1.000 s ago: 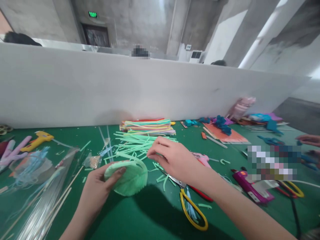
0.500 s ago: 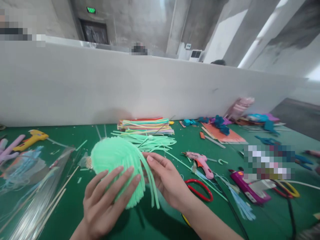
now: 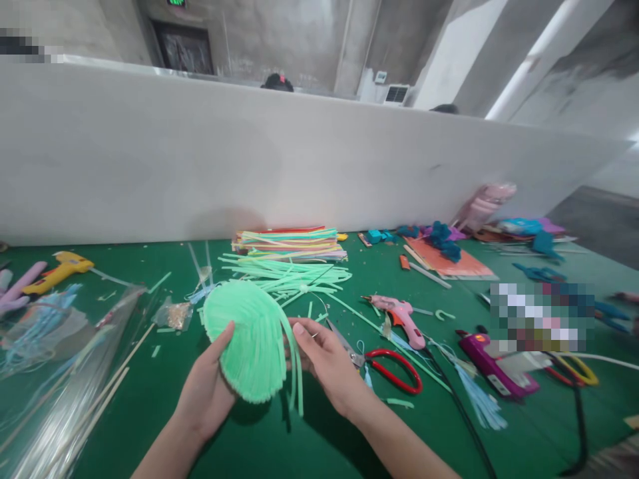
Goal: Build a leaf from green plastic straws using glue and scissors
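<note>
A round light-green piece (image 3: 244,339) made of thin foam strips stands tilted above the green table (image 3: 309,432). My left hand (image 3: 207,389) cups it from below and behind, thumb on its left face. My right hand (image 3: 324,359) touches its right edge, where loose strip ends hang down, fingers pinched on them. Behind it lies a heap of cut light-green strips (image 3: 289,274) and a stack of coloured foam sheets (image 3: 289,241).
Red-handled scissors (image 3: 387,362) lie just right of my right hand, with a pink glue gun (image 3: 399,313) and a purple glue gun (image 3: 494,366) beyond. A yellow glue gun (image 3: 57,269) and clear plastic sleeves (image 3: 64,372) are at the left. A white partition (image 3: 299,159) backs the table.
My left hand shifted from the front of the green piece to under and behind it. The piece moved slightly right and down; my right hand stayed at its edge.
</note>
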Demonstrator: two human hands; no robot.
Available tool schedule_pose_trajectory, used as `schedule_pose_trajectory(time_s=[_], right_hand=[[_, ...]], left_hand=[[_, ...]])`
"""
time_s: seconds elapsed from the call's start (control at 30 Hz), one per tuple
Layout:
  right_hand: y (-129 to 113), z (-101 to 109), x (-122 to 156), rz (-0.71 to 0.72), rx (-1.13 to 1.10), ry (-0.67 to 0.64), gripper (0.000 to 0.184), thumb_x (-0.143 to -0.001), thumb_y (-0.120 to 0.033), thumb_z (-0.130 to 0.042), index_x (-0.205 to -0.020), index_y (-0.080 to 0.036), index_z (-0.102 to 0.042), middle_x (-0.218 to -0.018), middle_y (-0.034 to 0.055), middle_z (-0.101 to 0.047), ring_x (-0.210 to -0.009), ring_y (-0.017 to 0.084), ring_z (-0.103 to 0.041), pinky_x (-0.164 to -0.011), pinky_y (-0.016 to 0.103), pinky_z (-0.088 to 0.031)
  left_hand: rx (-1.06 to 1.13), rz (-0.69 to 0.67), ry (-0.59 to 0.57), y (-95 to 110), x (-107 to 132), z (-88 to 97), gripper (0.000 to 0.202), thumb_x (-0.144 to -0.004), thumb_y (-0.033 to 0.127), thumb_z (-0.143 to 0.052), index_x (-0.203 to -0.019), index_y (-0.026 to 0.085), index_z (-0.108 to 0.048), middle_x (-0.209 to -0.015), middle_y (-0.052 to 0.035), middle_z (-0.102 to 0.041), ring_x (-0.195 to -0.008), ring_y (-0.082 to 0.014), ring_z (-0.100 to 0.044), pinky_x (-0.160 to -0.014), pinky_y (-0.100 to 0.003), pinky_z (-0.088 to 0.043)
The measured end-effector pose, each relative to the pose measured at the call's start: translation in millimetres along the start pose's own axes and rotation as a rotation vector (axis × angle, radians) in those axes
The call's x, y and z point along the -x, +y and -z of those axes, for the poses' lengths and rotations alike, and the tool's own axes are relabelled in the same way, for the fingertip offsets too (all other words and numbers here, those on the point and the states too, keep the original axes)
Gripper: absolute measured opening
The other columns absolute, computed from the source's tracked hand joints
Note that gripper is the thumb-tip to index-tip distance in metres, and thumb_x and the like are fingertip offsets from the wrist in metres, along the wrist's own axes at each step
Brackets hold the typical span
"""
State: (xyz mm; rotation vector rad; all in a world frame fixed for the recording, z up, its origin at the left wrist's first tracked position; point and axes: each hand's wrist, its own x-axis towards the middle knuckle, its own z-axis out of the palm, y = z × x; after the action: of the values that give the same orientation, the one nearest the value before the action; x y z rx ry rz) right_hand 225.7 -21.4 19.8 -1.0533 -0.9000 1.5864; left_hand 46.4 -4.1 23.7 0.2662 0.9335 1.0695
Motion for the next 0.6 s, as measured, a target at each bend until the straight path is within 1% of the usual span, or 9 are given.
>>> schedule_pose_trajectory(time_s=[0.07,0.1,0.17,0.23,0.3,0.37,0.43,0.5,0.6], right_hand=[[-3,13,8,0.007,0.213,-0.009,0.048,-0.089,-0.058,-0.059,-0.115,-0.018,-0.062,-0.090,0.0056,-0.072,-0.080,0.020,-0.071,-0.074,0.035,-0.057],[-7,22,15,0.037,0.362,0.024,0.046,-0.089,-0.056,-0.059,-0.115,-0.018,-0.062,-0.089,0.0058,-0.072,-0.082,0.021,-0.070,-0.075,0.036,-0.057],[-17,45,34,0.143,0.705,0.138,0.034,-0.090,-0.048,-0.060,-0.109,-0.020,-0.065,-0.095,0.0070,-0.071,-0.090,0.023,-0.068,-0.083,0.039,-0.054],[-25,70,58,0.222,1.030,0.282,0.024,-0.091,-0.042,-0.058,-0.102,-0.022,-0.066,-0.095,0.0072,-0.069,-0.089,0.024,-0.066,-0.085,0.042,-0.053],[-27,93,80,0.227,1.259,0.309,0.021,-0.090,-0.035,-0.057,-0.107,-0.025,-0.065,-0.110,0.0092,-0.064,-0.104,0.027,-0.062,-0.093,0.046,-0.050],[-22,110,96,0.201,1.412,0.235,0.038,-0.085,-0.025,-0.059,-0.124,-0.026,-0.059,-0.124,0.0109,-0.058,-0.119,0.029,-0.055,-0.100,0.048,-0.047],[-14,119,102,0.142,1.519,0.191,0.053,-0.080,-0.015,-0.057,-0.133,-0.024,-0.054,-0.127,0.0129,-0.055,-0.123,0.030,-0.052,-0.103,0.049,-0.045],[-7,121,101,0.086,1.573,0.157,0.062,-0.078,-0.012,-0.054,-0.139,-0.022,-0.049,-0.130,0.0144,-0.053,-0.124,0.030,-0.052,-0.105,0.048,-0.044],[-5,116,93,0.038,1.597,0.131,0.066,-0.078,-0.015,-0.054,-0.143,-0.018,-0.045,-0.132,0.0163,-0.050,-0.125,0.030,-0.051,-0.107,0.044,-0.042]], left_hand=[[-0.014,-0.021,0.034,-1,-6,2.3,0.045,-0.094,0.024,-0.056,-0.136,0.010,-0.056,-0.121,-0.0174,-0.072,-0.114,-0.0333,-0.067,-0.099,-0.050,-0.053],[-0.008,-0.036,0.035,-1,-9,3.7,0.044,-0.095,0.023,-0.055,-0.136,0.010,-0.056,-0.121,-0.0172,-0.072,-0.112,-0.0327,-0.068,-0.099,-0.049,-0.054],[0.007,-0.062,0.035,0,-13,6.3,0.042,-0.096,0.021,-0.052,-0.136,0.010,-0.056,-0.120,-0.0162,-0.072,-0.111,-0.0309,-0.069,-0.099,-0.047,-0.054],[0.021,-0.076,0.029,2,-14,8.5,0.042,-0.096,0.020,-0.051,-0.136,0.010,-0.056,-0.120,-0.0154,-0.073,-0.110,-0.0300,-0.069,-0.099,-0.046,-0.054],[0.028,-0.076,0.025,2,-15,10.2,0.042,-0.096,0.021,-0.052,-0.135,0.009,-0.057,-0.118,-0.0155,-0.074,-0.109,-0.0300,-0.070,-0.099,-0.046,-0.054],[0.029,-0.066,0.019,2,-15,11.4,0.042,-0.095,0.021,-0.052,-0.134,0.008,-0.057,-0.115,-0.0161,-0.074,-0.108,-0.0304,-0.070,-0.099,-0.046,-0.054],[0.028,-0.052,0.009,1,-15,12.5,0.042,-0.095,0.022,-0.052,-0.134,0.007,-0.058,-0.114,-0.0162,-0.075,-0.108,-0.0308,-0.070,-0.099,-0.047,-0.054],[0.026,-0.039,-0.003,1,-15,13.8,0.042,-0.096,0.026,-0.051,-0.134,0.009,-0.059,-0.113,-0.0157,-0.075,-0.109,-0.0313,-0.070,-0.100,-0.048,-0.053],[0.023,-0.039,-0.010,1,-16,16.4,0.043,-0.097,0.033,-0.049,-0.133,0.011,-0.060,-0.111,-0.0148,-0.076,-0.107,-0.0319,-0.070,-0.099,-0.049,-0.053]])
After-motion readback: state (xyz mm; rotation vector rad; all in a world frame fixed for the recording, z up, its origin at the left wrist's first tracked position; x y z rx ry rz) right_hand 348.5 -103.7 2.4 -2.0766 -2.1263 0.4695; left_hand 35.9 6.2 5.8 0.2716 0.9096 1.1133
